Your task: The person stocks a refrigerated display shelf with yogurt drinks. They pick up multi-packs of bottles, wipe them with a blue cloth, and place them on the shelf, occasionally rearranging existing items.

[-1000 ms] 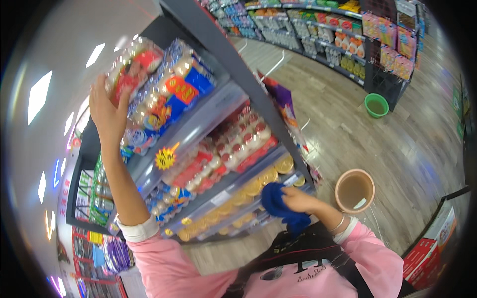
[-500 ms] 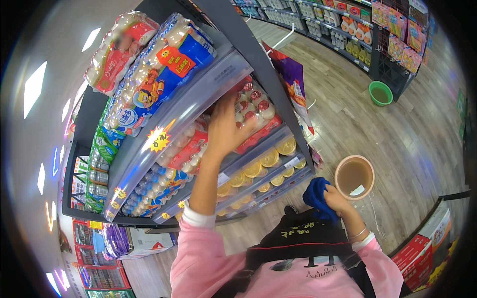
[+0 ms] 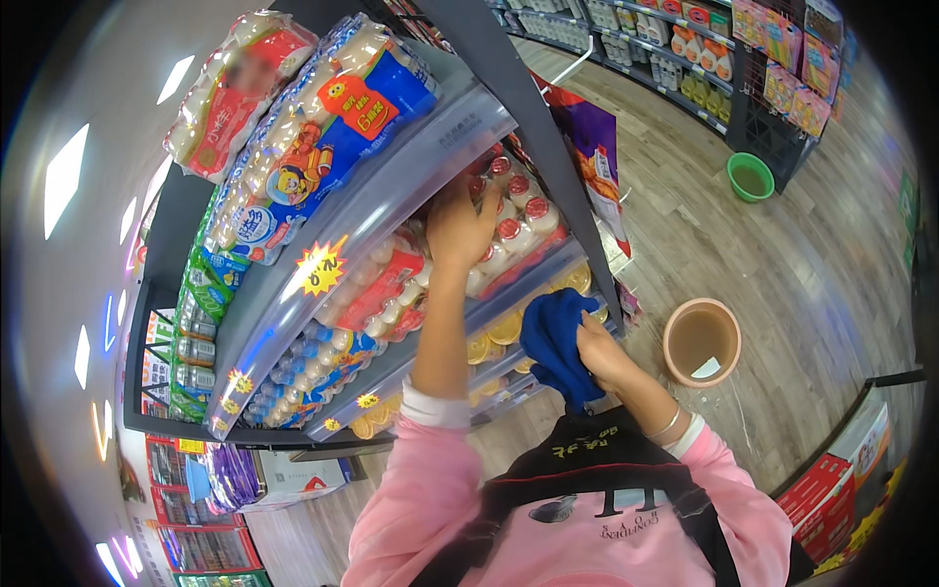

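Observation:
My left hand (image 3: pixel 462 230) reaches into a middle shelf with its fingers apart, against shrink-wrapped white bottles with red caps (image 3: pixel 523 217). Its fingertips are partly hidden among the bottles under the shelf above. A blue cloth (image 3: pixel 556 338) hangs bunched in my right hand (image 3: pixel 599 354), whose fingers are closed on it. That cloth is in front of the lower shelf, close to the round yellow-topped tubs (image 3: pixel 505 328). Left of my left hand lies another red-wrapped bottle pack (image 3: pixel 377 284).
Clear plastic strips (image 3: pixel 391 210) edge the shelves. Above stand a blue multipack (image 3: pixel 323 147) and a red-and-white pack (image 3: pixel 235 98). On the wood floor are a pinkish bucket of murky water (image 3: pixel 702 342) and a green basin (image 3: pixel 750 177). A purple bag (image 3: pixel 592 147) hangs beside the shelf post.
My right hand has brought the blue cloth up and left, from beside the bucket to the lower shelf. My left hand has shifted slightly right among the bottles. The view has shifted slightly.

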A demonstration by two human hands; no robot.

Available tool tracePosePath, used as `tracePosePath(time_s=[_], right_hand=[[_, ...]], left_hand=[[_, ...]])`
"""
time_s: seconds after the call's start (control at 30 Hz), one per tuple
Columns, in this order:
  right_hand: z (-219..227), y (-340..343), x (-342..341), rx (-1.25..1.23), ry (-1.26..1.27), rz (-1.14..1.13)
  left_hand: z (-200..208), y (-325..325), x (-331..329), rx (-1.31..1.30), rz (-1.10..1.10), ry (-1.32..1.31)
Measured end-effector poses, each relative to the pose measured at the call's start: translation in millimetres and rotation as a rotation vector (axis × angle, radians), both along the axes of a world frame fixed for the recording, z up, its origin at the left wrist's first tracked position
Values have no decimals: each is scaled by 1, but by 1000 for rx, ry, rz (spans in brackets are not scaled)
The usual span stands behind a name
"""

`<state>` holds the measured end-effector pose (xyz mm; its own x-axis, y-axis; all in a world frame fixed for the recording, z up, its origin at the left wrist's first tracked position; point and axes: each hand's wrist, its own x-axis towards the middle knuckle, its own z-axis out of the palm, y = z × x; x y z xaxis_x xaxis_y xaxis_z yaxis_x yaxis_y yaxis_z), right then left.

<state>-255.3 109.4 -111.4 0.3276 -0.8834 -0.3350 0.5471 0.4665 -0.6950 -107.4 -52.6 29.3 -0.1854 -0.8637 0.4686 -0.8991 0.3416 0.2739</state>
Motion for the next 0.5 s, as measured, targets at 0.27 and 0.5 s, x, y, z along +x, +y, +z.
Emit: tracePosePath(time_s=[0.27,0.5], right_hand=[[24,-35,14,57,-396,13],[-1,-50,19,183,-597,-71]], left_hand=[[-1,35,-10,-350,5,-98],[8,110,-31,-373,-32,-140]])
